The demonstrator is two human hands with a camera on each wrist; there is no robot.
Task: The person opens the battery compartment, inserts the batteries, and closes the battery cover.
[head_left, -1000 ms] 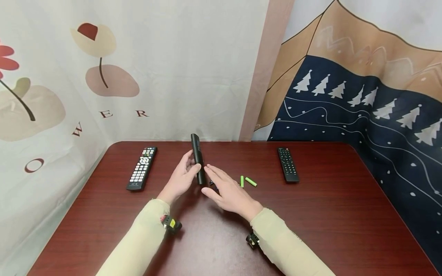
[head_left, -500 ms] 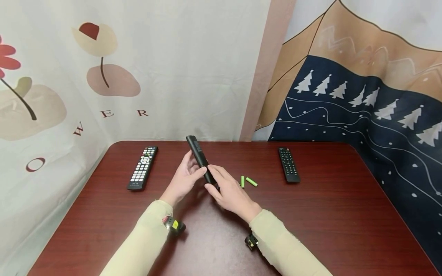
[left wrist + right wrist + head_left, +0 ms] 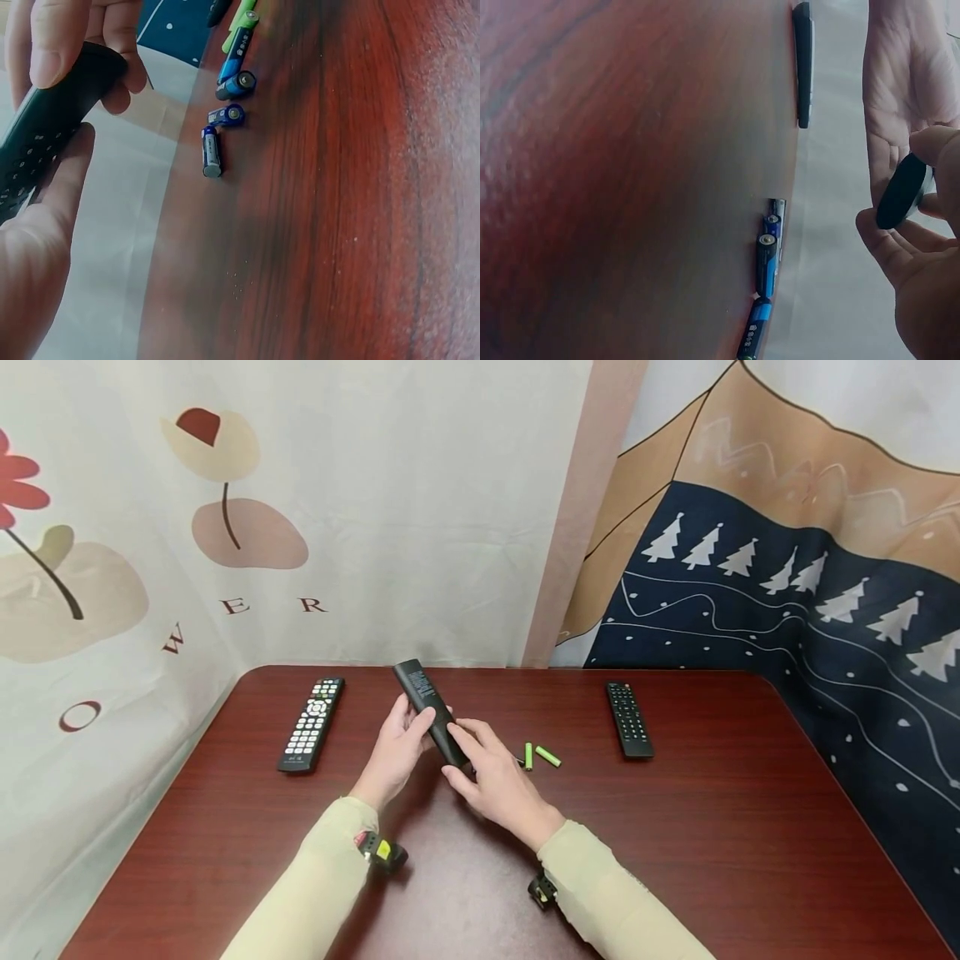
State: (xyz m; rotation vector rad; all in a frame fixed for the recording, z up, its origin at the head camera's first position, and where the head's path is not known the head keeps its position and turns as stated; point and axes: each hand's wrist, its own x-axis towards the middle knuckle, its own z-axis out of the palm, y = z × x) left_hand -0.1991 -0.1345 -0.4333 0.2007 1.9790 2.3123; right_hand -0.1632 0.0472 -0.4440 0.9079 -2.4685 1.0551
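Note:
A black remote control point(image 3: 420, 687) is held above the table, tilted with its far end leaning left. Its back, with a printed label, faces up in the head view; the keys show on its underside in the left wrist view. My left hand point(image 3: 392, 750) grips its side, the thumb lying on the back. At the near end, my right hand point(image 3: 501, 783) holds the remote between thumb and fingers. Two green batteries point(image 3: 548, 756) lie to the right of the hands. Several blue batteries point(image 3: 212, 152) lie on the table below, mostly hidden in the head view.
A remote control with white keys point(image 3: 311, 727) lies at the left of the dark red table point(image 3: 712, 827). Another black remote control point(image 3: 629, 720) lies at the right. Printed curtains point(image 3: 420, 527) hang behind the table's far edge.
The remote has rolled so its back faces up, and its far end has swung left. My right hand, apart from it a second ago, has taken hold of its near end.

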